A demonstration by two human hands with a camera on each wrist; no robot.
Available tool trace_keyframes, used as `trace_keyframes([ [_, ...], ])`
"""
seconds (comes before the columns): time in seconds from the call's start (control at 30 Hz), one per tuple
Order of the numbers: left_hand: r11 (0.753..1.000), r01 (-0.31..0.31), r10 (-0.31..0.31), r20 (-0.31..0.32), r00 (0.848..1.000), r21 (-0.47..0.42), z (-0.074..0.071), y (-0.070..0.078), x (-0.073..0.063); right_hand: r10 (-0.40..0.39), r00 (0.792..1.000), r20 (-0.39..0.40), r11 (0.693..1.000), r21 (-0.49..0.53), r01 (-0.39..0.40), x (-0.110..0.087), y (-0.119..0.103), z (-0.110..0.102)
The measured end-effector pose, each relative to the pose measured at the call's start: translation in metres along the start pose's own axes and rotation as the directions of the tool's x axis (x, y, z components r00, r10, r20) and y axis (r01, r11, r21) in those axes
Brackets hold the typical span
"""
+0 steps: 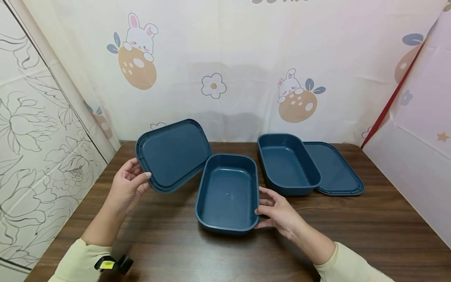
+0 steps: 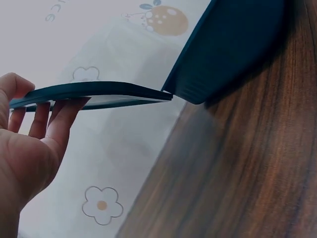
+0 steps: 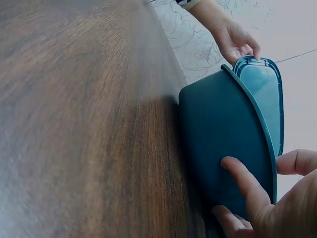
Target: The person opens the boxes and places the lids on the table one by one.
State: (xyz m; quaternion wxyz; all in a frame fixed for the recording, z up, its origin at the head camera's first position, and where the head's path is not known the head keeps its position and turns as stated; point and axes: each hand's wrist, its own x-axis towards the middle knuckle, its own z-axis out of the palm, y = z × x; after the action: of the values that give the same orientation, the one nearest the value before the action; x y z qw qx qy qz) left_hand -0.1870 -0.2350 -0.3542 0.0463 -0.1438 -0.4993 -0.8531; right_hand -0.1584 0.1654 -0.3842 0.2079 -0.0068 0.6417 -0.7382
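In the head view my left hand [image 1: 126,188] holds a dark blue lid [image 1: 174,152] by its left edge, thumb on top and fingers beneath. The lid is raised and tilted, its right corner at the far left rim of a dark blue rectangular food container [image 1: 228,199]. That container stands open-topped on the table. My right hand [image 1: 283,215] grips its right wall near the front corner. The right wrist view has the thumb [image 3: 297,161] at the rim and the other fingers [image 3: 245,181] against the outer wall.
A second dark blue container [image 1: 287,166] stands behind and to the right. Its neighbour is another flat lid [image 1: 332,168], partly hidden by it. The brown wooden table [image 1: 165,243] ends at a printed curtain [image 1: 243,58]. A black strap with a yellow label [image 1: 107,264] sits at the left wrist.
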Motion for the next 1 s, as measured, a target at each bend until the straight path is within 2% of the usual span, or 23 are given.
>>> trace_keyframes([
  [0.37, 0.995, 0.015, -0.022, -0.070, 0.997, -0.094, -0.005, -0.002, -0.007, -0.002, 1.000, -0.002, 1.000, -0.013, 0.002, -0.001, -0.004, 0.002],
  [0.57, 0.990, 0.010, -0.022, -0.078, 0.997, -0.144, -0.008, -0.005, -0.009, -0.003, 1.000, 0.002, 1.000, -0.012, 0.003, -0.001, -0.006, 0.002],
  [0.8, 0.971, -0.003, -0.017, -0.080, 0.997, -0.239, -0.012, -0.009, -0.011, 0.002, 1.000, 0.003, 1.000, -0.020, -0.002, 0.000, -0.010, 0.001],
  [1.0, 0.958, 0.010, -0.039, -0.094, 0.995, -0.288, -0.015, -0.011, -0.013, -0.007, 1.000, -0.005, 0.999, -0.034, 0.007, 0.002, -0.013, 0.001],
])
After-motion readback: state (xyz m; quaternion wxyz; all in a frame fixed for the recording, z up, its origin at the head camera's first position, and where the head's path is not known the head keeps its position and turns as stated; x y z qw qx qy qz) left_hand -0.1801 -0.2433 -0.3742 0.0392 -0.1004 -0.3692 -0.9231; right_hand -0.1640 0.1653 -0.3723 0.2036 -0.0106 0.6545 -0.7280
